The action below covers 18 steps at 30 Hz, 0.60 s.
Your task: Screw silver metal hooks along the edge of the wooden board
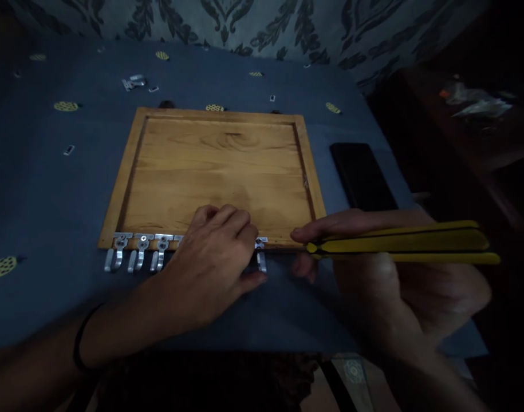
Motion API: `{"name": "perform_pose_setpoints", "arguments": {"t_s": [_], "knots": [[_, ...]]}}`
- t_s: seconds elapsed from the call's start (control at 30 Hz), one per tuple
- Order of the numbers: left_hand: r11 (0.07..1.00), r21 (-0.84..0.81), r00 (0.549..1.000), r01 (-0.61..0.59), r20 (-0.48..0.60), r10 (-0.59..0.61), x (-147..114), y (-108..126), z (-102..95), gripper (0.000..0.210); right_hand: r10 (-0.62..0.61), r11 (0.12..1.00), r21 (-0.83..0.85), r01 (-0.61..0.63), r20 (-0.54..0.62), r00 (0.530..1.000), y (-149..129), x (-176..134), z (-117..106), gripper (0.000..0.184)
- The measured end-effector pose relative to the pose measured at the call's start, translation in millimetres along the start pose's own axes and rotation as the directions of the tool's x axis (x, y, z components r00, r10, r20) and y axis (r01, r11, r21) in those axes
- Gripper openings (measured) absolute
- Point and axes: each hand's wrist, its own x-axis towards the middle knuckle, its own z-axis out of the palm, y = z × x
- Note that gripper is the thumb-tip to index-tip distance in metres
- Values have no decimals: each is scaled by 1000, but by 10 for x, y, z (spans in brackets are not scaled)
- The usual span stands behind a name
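We find the wooden board (219, 171) on the worktop (38, 194), metal hooks (162, 246) along its near edge. Left hand (216, 252): fingers bent over that edge; hold, we cannot tell. Right hand (416, 292): closed round a yellow-handled tool (416, 244).

My left hand (216, 254) is over the near edge of the board (219, 171), where a row of hooks (162, 242) stands. My right hand (373, 280) holds a yellow tool (408, 244). Beyond the board, metal pieces (136, 82) lie on the counter (38, 200).
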Motion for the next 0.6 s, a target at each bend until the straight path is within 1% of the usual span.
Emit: {"name": "perform_pose_setpoints", "arguments": {"t_s": [0.13, 0.37, 0.5, 0.57, 0.6], "knots": [[1000, 3, 1000, -6, -8, 6, 6, -2, 6, 34, 23, 999, -27, -24, -42, 999, -3, -7, 31, 23], [1000, 23, 1000, -1, 3, 1, 10, 4, -4, 30, 3, 998, -64, -4, -5, 1000, -3, 26, 34, 24], [1000, 19, 1000, -6, -4, 7, 9, -3, 1, 34, -11, 1000, -7, 10, -28, 1000, 0, 27, 30, 26], [1000, 10, 1000, -11, -19, 11, 6, -6, 4, 34, -32, 999, -25, 31, -42, 999, -7, 27, 10, 26], [1000, 6, 1000, -11, -25, 11, 5, -7, 6, 33, -32, 999, -34, 31, -27, 999, -10, 27, -4, 26]]}}
